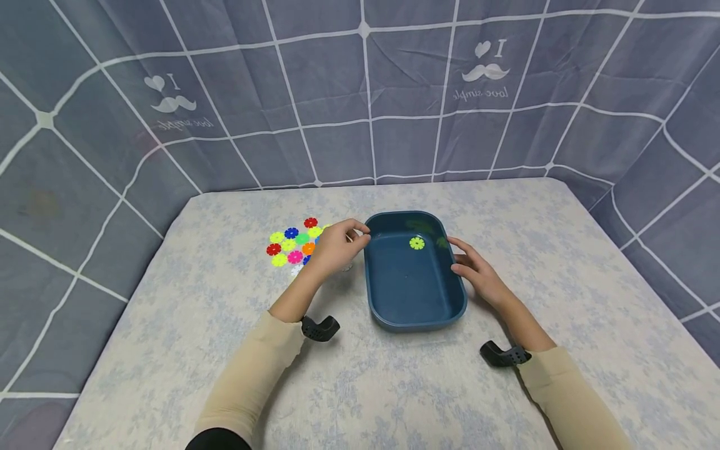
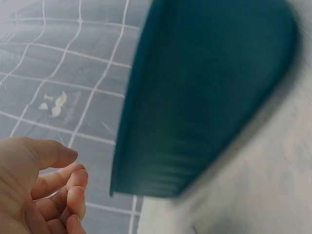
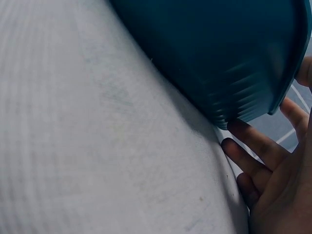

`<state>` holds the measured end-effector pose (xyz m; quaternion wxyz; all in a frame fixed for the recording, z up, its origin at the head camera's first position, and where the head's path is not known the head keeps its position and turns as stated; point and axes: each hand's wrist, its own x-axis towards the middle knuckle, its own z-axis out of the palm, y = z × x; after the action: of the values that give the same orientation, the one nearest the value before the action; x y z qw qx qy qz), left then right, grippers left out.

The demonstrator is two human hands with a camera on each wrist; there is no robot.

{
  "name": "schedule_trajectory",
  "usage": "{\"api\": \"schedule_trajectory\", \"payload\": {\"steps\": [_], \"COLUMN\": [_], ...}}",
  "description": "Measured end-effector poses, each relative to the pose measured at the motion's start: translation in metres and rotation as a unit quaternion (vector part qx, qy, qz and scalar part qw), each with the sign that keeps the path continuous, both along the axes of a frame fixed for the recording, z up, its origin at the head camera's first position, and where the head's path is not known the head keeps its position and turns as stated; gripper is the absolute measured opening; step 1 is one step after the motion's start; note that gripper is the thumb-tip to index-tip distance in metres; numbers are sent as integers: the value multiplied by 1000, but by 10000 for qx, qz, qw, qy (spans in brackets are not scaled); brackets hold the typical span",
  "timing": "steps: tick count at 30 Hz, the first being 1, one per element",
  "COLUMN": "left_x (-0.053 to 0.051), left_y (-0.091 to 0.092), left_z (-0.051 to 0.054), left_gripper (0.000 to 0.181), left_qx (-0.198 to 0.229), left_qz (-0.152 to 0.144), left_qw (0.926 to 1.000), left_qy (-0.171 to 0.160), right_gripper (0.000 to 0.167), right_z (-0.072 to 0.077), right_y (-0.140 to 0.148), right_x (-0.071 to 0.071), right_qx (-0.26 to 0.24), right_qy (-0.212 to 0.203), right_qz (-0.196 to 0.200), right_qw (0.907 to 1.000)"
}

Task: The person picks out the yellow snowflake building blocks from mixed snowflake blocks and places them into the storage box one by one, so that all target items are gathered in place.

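Observation:
A dark teal rectangular tray with rounded corners stands on the table, and one yellow-green flower-shaped disc lies inside it. My left hand is just beside the tray's left rim, fingers loosely bent. In the left wrist view the left hand has nothing visible between thumb and fingers, and a gap separates it from the tray. On the other side, my right hand touches the tray's right edge. The right wrist view shows the right hand with fairly straight fingertips against the tray's ribbed outer wall.
Several flower-shaped discs in red, blue, yellow, green, orange and pink lie left of the tray, partly hidden behind my left hand. The pale patterned table meets a grey curtain with white lines at the back and sides.

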<state>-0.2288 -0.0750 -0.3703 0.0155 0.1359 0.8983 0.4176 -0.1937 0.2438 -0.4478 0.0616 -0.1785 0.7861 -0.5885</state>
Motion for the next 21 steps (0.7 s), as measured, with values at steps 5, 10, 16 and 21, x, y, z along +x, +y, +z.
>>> {"api": "schedule_trajectory", "payload": {"steps": [5, 10, 16, 21], "left_x": [0, 3, 8, 14], "left_y": [-19, -38, -52, -63], "left_z": [-9, -17, -23, -26], "left_gripper": [22, 22, 27, 26], "left_qx": [-166, -172, -402, -465], "left_qz": [139, 239, 297, 373], "left_qw": [9997, 9993, 9984, 9975], "left_qy": [-79, -229, -250, -373], "right_gripper": [60, 59, 60, 59], "right_z": [0, 0, 1, 0], "right_y": [0, 0, 0, -1], "right_x": [0, 0, 0, 0], "right_qx": [40, 34, 58, 43], "right_qy": [-19, -44, -37, -44], "right_qz": [-60, -61, -71, -59], "right_qw": [10000, 10000, 10000, 10000]}}
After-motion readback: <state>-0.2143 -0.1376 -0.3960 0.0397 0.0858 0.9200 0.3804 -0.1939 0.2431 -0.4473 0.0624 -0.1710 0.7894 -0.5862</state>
